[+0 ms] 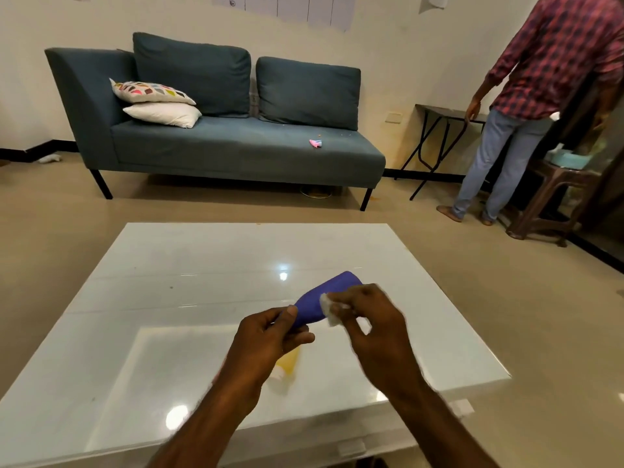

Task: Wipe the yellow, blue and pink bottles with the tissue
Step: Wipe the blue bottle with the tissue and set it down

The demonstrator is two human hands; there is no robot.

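Note:
My left hand [270,339] grips the lower end of the blue bottle [324,298], which is held tilted above the white glossy table [169,298] with its wide end pointing away. My right hand [368,319] pinches a crumpled white tissue [329,309] and presses it against the bottle's side. The yellow bottle [287,366] lies on the table beneath my left hand, partly hidden and blurred. No pink bottle shows on the table.
A blue-grey sofa [236,143] with two pillows stands beyond the table, a small pink object [315,143] on its seat. At the right a person in a checked shirt [540,96] stands by a folding table and a brown stool.

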